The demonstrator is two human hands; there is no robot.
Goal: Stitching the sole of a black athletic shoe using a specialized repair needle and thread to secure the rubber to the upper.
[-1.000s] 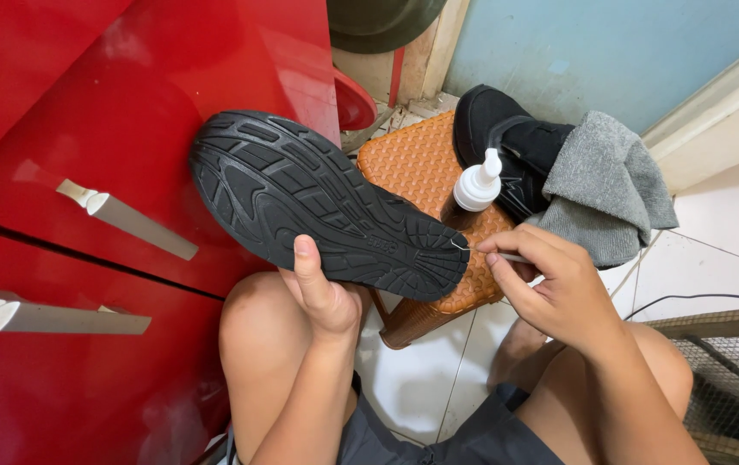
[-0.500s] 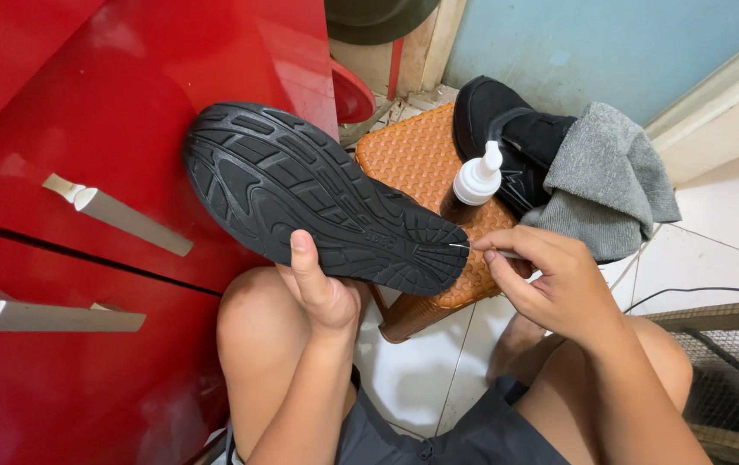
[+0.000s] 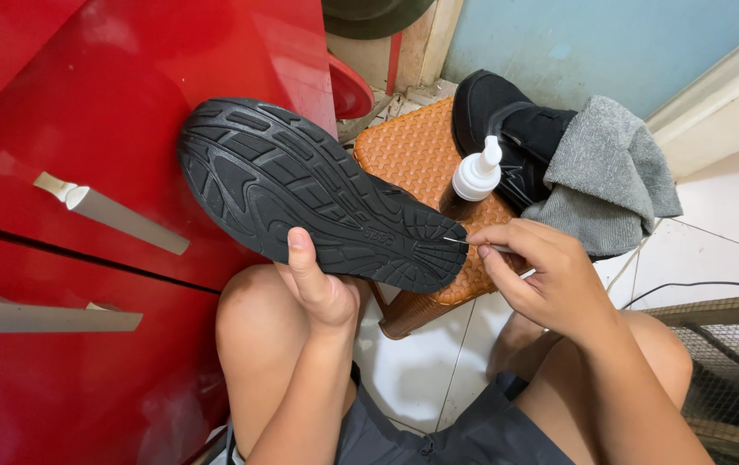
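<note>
Clasped around the black shoe (image 3: 318, 207), the left hand (image 3: 322, 288) holds it sole-up above the person's knee, thumb pressed on the tread. Pinched fingertips of the right hand (image 3: 542, 275) grip a thin needle-like tool (image 3: 473, 244), its tip touching the sole's heel edge. Behind stand an orange stool (image 3: 412, 155) and a white-capped bottle (image 3: 473, 181).

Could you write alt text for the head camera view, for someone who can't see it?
Seen from above, a seated person's left hand holds a black shoe sole-up while the right hand pokes a thin needle at its heel edge. Behind, an orange stool carries a white-capped bottle, a second shoe and a grey cloth, beside a red cabinet.
</note>
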